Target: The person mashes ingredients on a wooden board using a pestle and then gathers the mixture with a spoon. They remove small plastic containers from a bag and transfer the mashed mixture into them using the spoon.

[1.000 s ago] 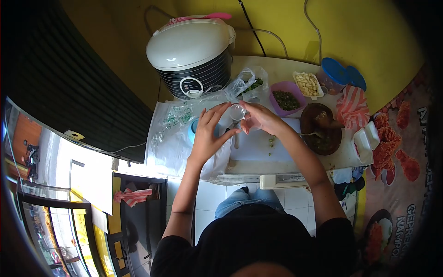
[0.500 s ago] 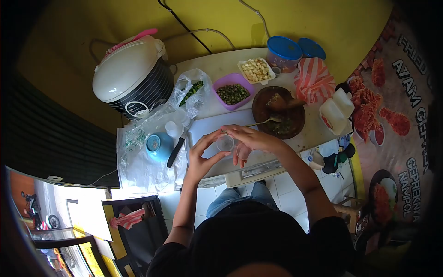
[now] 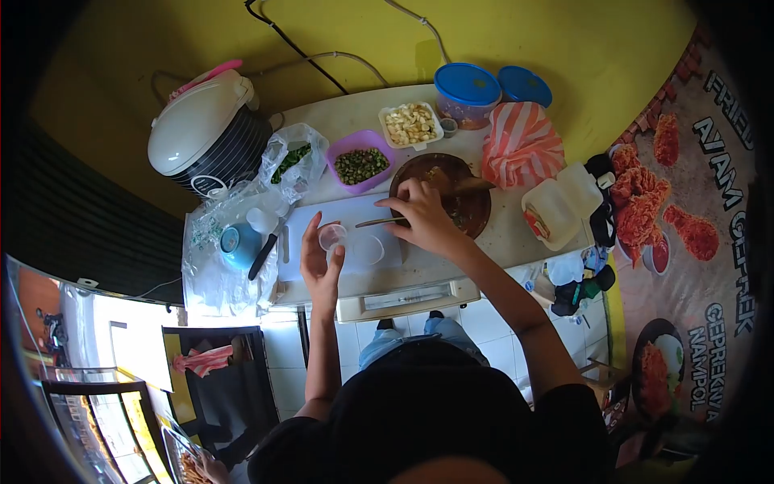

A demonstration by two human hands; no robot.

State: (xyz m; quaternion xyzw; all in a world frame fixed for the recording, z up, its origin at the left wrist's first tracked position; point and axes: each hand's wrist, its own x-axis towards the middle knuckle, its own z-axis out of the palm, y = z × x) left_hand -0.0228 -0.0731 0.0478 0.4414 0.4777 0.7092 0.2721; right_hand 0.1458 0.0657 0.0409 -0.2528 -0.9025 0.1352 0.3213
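My left hand point(image 3: 320, 260) is closed around a small clear plastic cup point(image 3: 332, 235), thumb on one side and fingers on the other. Below and right of it, a clear round lid point(image 3: 369, 250) lies on the white cutting board point(image 3: 302, 230). My right hand point(image 3: 426, 216) is over the near left side of a brown stone mortar point(image 3: 477, 226). Its thumb and fingers are apart, on either side of a spoon's handle point(image 3: 376, 222) that sticks out over the board. A pestle point(image 3: 472, 185) rests in the mortar; my right hand hides part of the bowl.
Behind the board stand a purple bowl of chopped greens point(image 3: 360, 166) and a tray of peeled cloves point(image 3: 409, 125). A blue bowl point(image 3: 240, 245) and a black-handled knife point(image 3: 263, 256) lie left. An open foam box point(image 3: 556, 211) sits right. Another person's hand point(image 3: 214, 468) shows at lower left.
My right hand has left the cup and moved right to the spoon at the mortar. My left hand keeps the cup, now farther left. The camera view has shifted right.
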